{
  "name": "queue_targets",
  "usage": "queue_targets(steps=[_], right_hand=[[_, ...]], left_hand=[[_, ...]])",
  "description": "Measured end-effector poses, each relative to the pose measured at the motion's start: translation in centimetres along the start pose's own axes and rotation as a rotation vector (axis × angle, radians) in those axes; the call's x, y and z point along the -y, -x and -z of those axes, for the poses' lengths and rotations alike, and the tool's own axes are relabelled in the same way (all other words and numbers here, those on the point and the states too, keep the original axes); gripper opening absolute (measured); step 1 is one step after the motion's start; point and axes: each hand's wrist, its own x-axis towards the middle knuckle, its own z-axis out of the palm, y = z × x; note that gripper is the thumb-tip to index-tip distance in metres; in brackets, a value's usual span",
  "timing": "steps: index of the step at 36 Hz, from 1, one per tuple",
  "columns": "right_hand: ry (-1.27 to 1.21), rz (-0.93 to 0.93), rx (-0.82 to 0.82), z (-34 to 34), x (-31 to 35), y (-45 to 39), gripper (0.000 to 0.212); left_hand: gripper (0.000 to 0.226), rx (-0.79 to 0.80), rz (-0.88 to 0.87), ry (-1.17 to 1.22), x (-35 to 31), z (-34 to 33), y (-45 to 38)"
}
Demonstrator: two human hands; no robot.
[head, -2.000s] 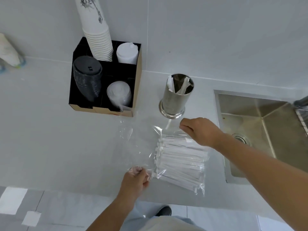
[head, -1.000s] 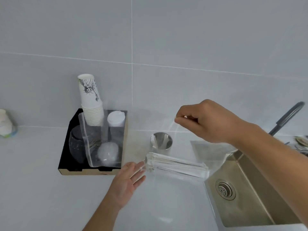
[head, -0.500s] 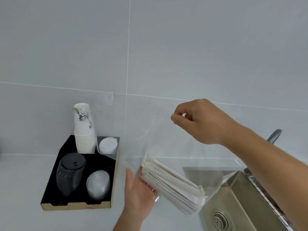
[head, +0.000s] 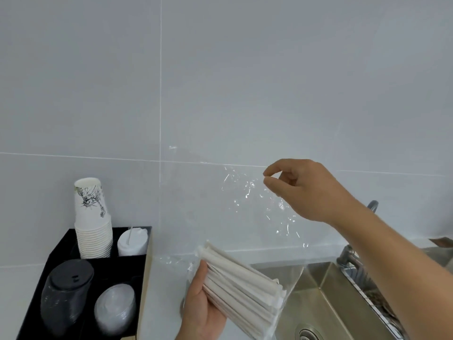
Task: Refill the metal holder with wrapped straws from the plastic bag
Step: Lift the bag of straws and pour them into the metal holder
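Wrapped straws [head: 241, 282] bundled inside plastic bag [head: 257, 217], held above counter left of sink [head: 326, 298]. Left hand [head: 204, 307] cradles bundle from below; right hand [head: 304, 190] pinches bag's top edge.

Black divided organiser [head: 61, 251] with tan cardboard side, lower left, on the white counter [head: 164, 290]. Contents — tall stack of white paper cups [head: 92, 219] with an ink-style print, back left; stack of white lids [head: 132, 242], back right; stack of black lids [head: 67, 294], front left; stack of clear domed lids [head: 115, 307], front right. Steel sink [head: 326, 298] with drain [head: 306, 334] — lower right; faucet [head: 349, 256] at its rim. Grey tiled wall [head: 245, 82] behind.
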Motion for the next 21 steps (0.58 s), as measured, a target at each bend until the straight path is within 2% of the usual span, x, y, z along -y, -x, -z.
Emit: queue_targets(steps=[3, 5, 8, 10, 12, 15, 17, 21], right_hand=[[-0.044, -0.041, -0.081, 0.0, -1.3, 1.1, 0.026], [-0.106, -0.083, -0.156, -0.3, -2.3, 1.9, 0.039], [-0.337, -0.197, -0.241, -1.2, -3.7, 3.3, 0.054], [-0.511, -0.286, -0.243, -2.0, -4.2, 4.3, 0.061], [-0.664, -0.368, -0.202, -3.1, -4.2, 5.1, 0.057], [-0.718, -0.412, -0.153, -4.6, -4.1, 5.8, 0.027], [-0.692, -0.389, -0.207, -5.0, -4.1, 6.0, 0.01], [-0.566, -0.307, -0.392, -5.0, -4.4, 5.9, 0.022]], left_hand=[[0.037, -0.013, -0.052, -0.02, -0.8, -0.4, -0.4], [0.04, -0.013, -0.084, -0.014, -1.2, -0.4, -0.9], [0.035, 0.0, -0.119, -0.015, -1.6, -0.7, -1.6], [0.031, 0.003, -0.132, -0.008, -1.6, -1.0, -2.2], [0.03, -0.001, -0.134, 0.007, -1.5, -1.5, -2.6], [0.033, -0.022, -0.115, 0.016, -0.9, -2.6, -2.7], [0.04, -0.025, -0.089, 0.024, -0.2, -3.3, -2.7], [0.057, -0.021, -0.048, 0.055, 1.3, -4.2, -2.5]])
